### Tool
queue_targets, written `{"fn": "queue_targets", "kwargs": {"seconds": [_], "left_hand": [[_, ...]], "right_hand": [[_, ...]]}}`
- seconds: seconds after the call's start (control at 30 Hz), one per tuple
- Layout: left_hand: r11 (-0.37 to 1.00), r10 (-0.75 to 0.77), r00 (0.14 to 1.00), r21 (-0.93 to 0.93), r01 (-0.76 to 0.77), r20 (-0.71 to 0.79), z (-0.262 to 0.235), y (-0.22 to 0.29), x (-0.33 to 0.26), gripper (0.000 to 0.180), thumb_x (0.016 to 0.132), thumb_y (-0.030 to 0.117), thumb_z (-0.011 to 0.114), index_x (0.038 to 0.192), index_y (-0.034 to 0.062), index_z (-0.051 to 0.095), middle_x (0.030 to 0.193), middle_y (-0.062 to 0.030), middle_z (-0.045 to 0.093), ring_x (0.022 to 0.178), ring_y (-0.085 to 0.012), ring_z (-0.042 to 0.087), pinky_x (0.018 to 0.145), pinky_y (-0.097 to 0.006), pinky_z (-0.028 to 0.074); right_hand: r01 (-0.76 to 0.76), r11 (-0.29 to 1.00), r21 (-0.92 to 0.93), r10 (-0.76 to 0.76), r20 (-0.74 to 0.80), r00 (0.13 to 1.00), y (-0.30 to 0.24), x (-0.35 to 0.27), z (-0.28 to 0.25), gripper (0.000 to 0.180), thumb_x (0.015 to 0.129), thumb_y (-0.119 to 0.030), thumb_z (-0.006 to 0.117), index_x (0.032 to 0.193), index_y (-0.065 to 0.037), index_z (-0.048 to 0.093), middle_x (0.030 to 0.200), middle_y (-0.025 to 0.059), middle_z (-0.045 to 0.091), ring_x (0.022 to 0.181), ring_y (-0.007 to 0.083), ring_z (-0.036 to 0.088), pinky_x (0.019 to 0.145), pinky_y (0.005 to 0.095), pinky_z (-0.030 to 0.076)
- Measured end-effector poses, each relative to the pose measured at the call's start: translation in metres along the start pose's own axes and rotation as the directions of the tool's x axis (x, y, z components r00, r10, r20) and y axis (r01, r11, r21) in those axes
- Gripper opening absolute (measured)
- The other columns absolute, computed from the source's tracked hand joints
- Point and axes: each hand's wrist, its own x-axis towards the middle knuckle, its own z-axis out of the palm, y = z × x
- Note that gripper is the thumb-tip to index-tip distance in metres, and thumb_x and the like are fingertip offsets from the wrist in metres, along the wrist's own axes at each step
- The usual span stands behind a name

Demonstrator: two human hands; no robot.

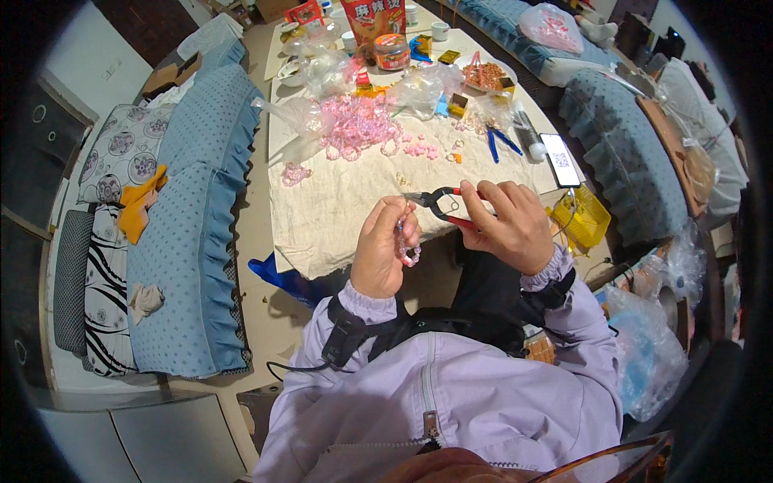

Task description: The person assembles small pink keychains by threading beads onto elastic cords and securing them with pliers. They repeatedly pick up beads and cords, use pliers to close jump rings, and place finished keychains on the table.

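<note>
My left hand (382, 245) is closed, pinching a pink beaded bracelet (409, 254) that hangs in a loop below its fingers. In my right hand (515, 224) are small pliers (440, 201) with red handles and dark jaws. The jaws point left and reach the fingertips of my left hand; whether they touch the bracelet is too small to tell. Both hands are above the near edge of the cloth-covered table (322, 221). Beyond them lies a large heap of pink beaded bracelets (358, 125), with one small bundle of pink beads (295, 174) apart to its left.
Blue-handled pliers (503, 145) lie near a phone (561, 161) on the table's right. Clear plastic bags (423, 87), a jar (392, 52) and a plate of reddish beads (485, 75) stand farther back. Blue-covered sofas (189, 217) flank the table; a yellow basket (584, 219) sits at right.
</note>
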Motion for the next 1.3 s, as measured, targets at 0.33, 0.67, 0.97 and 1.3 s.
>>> {"fn": "queue_targets", "kwargs": {"seconds": [0.33, 0.67, 0.97, 1.3], "left_hand": [[0.985, 0.098, 0.994, 0.138, -0.102, 0.041, -0.004, -0.006, 0.003, 0.014, 0.101, 0.019, 0.054, 0.098, 0.0054, 0.054, 0.072, 0.0052, 0.043, 0.063, -0.0026, 0.036, 0.058, -0.020, 0.030], [0.966, 0.160, 0.987, 0.202, -0.162, 0.027, 0.000, -0.009, 0.003, 0.015, 0.102, 0.020, 0.053, 0.100, 0.0055, 0.055, 0.070, 0.0066, 0.041, 0.062, -0.0021, 0.035, 0.057, -0.019, 0.029], [0.928, 0.241, 0.970, 0.284, -0.239, 0.031, 0.001, -0.006, 0.001, 0.017, 0.102, 0.022, 0.053, 0.099, 0.0048, 0.056, 0.071, 0.0073, 0.041, 0.063, -0.0014, 0.034, 0.055, -0.019, 0.029], [0.966, 0.126, 0.990, 0.218, -0.138, 0.069, -0.006, -0.002, 0.001, 0.017, 0.101, 0.021, 0.054, 0.101, 0.0042, 0.057, 0.070, 0.0071, 0.042, 0.063, -0.0014, 0.035, 0.058, -0.019, 0.029]], "right_hand": [[-0.039, 0.995, 0.094, 0.040, -0.007, 0.999, 0.004, -0.004, 0.002, 0.059, 0.065, -0.022, 0.079, 0.119, -0.004, 0.063, 0.094, 0.0054, 0.061, 0.074, 0.0186, 0.060, 0.062, 0.0318, 0.049], [-0.004, 0.996, 0.091, 0.005, -0.010, 1.000, 0.010, -0.008, 0.000, 0.058, 0.066, -0.022, 0.079, 0.119, -0.005, 0.064, 0.093, 0.0055, 0.062, 0.072, 0.0185, 0.061, 0.060, 0.0315, 0.050], [-0.060, 0.990, 0.126, 0.064, -0.026, 0.998, 0.004, -0.003, 0.010, 0.067, 0.065, -0.022, 0.079, 0.127, -0.005, 0.061, 0.094, 0.0068, 0.061, 0.075, 0.0217, 0.061, 0.064, 0.0333, 0.050], [-0.050, 0.987, 0.149, 0.047, 0.027, 0.999, 0.007, -0.011, 0.010, 0.071, 0.065, -0.023, 0.079, 0.131, -0.006, 0.059, 0.084, 0.0043, 0.056, 0.071, 0.0202, 0.059, 0.060, 0.0323, 0.048]]}}
